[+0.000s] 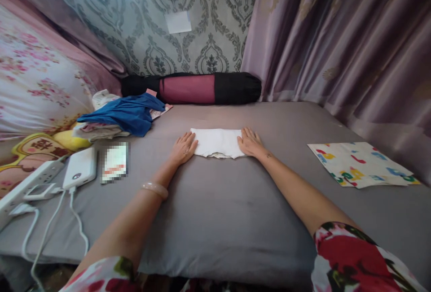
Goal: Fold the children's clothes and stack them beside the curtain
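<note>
A white folded garment lies flat on the grey bed sheet, a curved neckline-like opening along its near edge. My left hand rests flat at the garment's left end, fingers stretched out. At the right end, my right hand lies flat with its fingertips on the cloth. Neither hand grips anything. Farther right lies a folded white cloth with colourful prints.
A pile of clothes with a blue garment on top sits at the back left. Nearer are a white power bank, a power strip and cables. A black and maroon roll lies along the wall.
</note>
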### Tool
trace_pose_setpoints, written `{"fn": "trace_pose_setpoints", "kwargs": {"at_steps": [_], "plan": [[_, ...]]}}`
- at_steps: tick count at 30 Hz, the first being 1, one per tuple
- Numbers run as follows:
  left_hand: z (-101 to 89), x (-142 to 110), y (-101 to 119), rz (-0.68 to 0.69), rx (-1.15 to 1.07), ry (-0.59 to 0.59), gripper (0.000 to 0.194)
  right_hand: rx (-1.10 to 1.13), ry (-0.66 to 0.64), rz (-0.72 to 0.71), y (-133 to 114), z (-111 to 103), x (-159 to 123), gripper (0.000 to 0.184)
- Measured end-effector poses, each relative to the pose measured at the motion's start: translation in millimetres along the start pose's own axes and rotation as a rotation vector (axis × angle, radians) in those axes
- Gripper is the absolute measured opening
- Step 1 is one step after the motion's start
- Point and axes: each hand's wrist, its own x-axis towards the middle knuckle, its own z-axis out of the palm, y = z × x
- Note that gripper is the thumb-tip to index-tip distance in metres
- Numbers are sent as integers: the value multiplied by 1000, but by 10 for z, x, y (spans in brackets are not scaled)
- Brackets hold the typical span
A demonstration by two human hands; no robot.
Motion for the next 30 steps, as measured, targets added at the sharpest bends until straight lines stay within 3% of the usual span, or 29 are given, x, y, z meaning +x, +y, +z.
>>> {"fn": "trace_pose_setpoints", "kwargs": {"at_steps": [6, 10, 15, 22, 30], "plan": [[6, -30, 0, 29, -7, 120, 54, -39, -26, -1, -41, -75, 4, 63], [-28, -60, 27, 66, -8, 153, 52, -40, 15, -36, -194, -152, 24, 62], [-62, -82, 57, 86, -4, 118, 51, 50, -4, -75, -380, -119, 24, 63], [-62, -79, 58, 61, -7, 57, 51, 42, 19, -85, -368, 16, 10, 61], [-73, -81, 60, 61, -30, 83, 50, 49, 8, -58, -440, -58, 38, 60]]}}
